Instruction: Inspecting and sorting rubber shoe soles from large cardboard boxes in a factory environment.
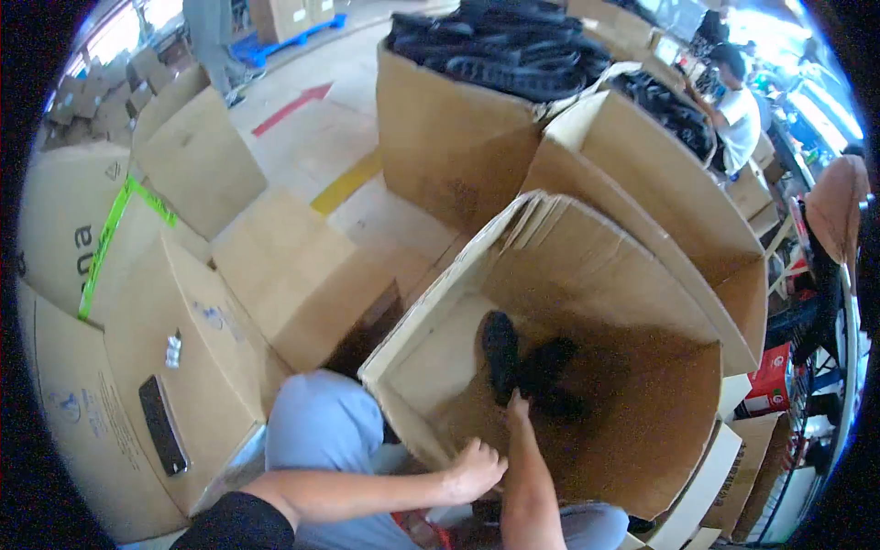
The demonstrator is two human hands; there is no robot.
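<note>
Right hand point(519, 405) is down in the big box point(605, 275), right at the near end of the dark shoes point(500, 353) on its bottom, but the fingers are hidden so I can't tell how closed that grip is or if it's got one. Left hand's point(475, 470) by the near edge, grip loosely curled, nothing visible in it.
</note>
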